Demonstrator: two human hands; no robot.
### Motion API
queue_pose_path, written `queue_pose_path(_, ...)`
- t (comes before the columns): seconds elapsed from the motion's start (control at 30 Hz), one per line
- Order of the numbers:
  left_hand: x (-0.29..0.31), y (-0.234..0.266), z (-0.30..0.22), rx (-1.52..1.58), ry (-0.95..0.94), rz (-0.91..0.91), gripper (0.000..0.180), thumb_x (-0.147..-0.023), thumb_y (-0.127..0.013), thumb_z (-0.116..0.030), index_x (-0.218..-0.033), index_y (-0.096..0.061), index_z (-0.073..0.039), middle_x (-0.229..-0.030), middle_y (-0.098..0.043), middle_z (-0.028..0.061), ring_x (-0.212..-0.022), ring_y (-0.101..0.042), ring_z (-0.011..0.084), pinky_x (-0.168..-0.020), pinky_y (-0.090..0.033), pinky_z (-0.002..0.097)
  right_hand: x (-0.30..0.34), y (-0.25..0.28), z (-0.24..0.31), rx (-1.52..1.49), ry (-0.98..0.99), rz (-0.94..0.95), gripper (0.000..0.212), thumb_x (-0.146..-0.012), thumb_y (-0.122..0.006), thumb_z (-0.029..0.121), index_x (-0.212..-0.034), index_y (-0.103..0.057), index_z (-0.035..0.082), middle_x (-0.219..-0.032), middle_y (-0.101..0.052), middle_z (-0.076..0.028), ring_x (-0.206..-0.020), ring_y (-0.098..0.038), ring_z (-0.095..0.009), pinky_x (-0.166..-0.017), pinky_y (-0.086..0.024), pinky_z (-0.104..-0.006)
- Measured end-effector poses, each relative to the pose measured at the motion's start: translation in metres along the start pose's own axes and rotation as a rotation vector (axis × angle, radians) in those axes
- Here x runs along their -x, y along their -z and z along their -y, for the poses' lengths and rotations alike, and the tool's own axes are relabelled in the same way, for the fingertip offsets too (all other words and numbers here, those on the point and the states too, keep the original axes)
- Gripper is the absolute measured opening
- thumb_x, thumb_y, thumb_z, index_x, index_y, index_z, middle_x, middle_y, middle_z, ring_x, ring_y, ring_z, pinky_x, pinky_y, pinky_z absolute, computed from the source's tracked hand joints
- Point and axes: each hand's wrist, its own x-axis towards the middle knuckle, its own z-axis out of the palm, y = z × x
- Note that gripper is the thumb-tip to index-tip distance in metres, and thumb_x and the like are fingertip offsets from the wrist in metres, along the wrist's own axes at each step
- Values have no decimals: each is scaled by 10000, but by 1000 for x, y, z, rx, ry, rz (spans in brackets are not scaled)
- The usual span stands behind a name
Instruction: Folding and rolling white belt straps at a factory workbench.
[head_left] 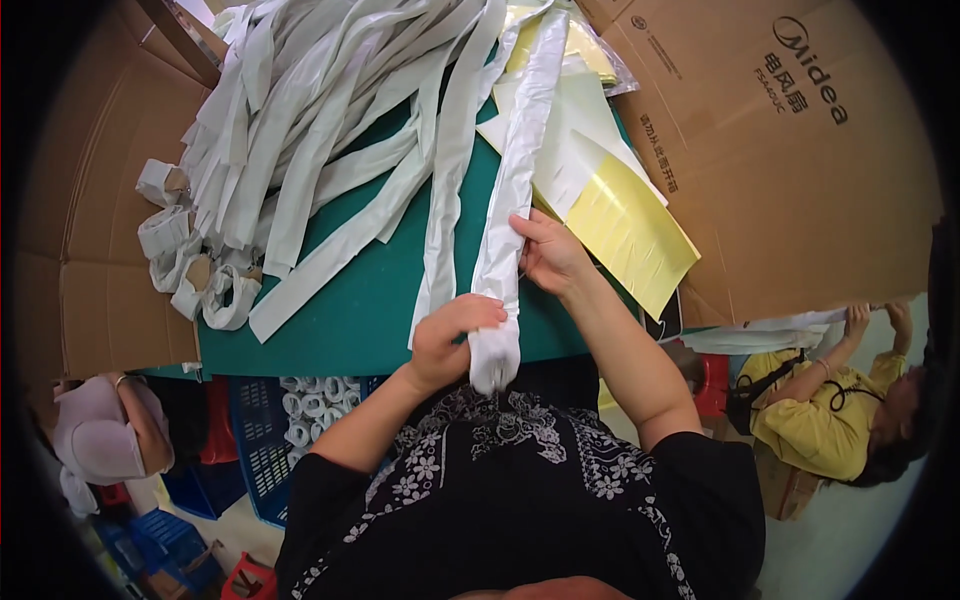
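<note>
A long, wrinkled white strip [513,180] runs from the far side of the green table toward my body, its near end folded or rolled over the front edge. My left hand [440,340] lies across the strip just above that end, fingers closed on it. Farther up, my right hand [552,252] pinches the strip's right edge, thumb on top and the other fingers partly hidden. A second white strip [445,230] lies just left of it. Beyond, a large heap of similar strips [310,110] spreads over the table [340,325].
Several white rolled loops [232,298] sit at the table's left. Yellow-and-white sheets [635,235] lie to the right. Cardboard panels [790,170] wall both sides. Below the table, a blue basket [255,450] holds white rolls. A co-worker in yellow [825,410] works at right; another person [105,430] is at left.
</note>
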Motion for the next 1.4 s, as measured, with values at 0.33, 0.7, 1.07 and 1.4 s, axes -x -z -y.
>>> queue_pose_path(0.33, -32, -9, 6, 575, 1371, -109, 315, -844, -565, -233, -1031, -581, 21, -942, -644, 103, -773, -640, 189, -685, -523, 336, 28, 28, -13, 619, 200, 97, 231, -917, -494, 126, -1098, -555, -4, -1006, -608, -34, -891, -562, -106, -817, -444, -245)
queue_pose_path(0.7, -51, -18, 34, 881, 1308, -215, 333, -941, -455, -276, -1082, -542, 13, -954, -631, 116, -856, -637, 210, -751, -537, 355, 66, 27, 1, 1165, 362, 265, 223, -837, -617, 227, -887, -661, 14, -671, -596, 22, -603, -481, -36, -548, -397, -216)
queue_pose_path(1.07, -35, -17, 11, -616, -143, 219, 353, -688, -659, -7, -1036, -602, -20, -1079, -578, 115, -1065, -526, 331, -923, -422, 378, 76, 17, -27, 215, -131, -234, 324, -913, -489, 343, -1019, -610, 62, -934, -636, -35, -828, -597, -146, -719, -462, -261)
queue_pose_path(1.4, -32, -25, 14, -493, -157, 232, 211, -700, -662, -50, -908, -635, -28, -914, -632, 101, -841, -621, 258, -717, -495, 319, 38, 43, -4, -246, 71, 312, 423, -857, -507, 37, -1270, -413, 36, -1191, -535, -71, -1077, -536, -184, -928, -433, -328)
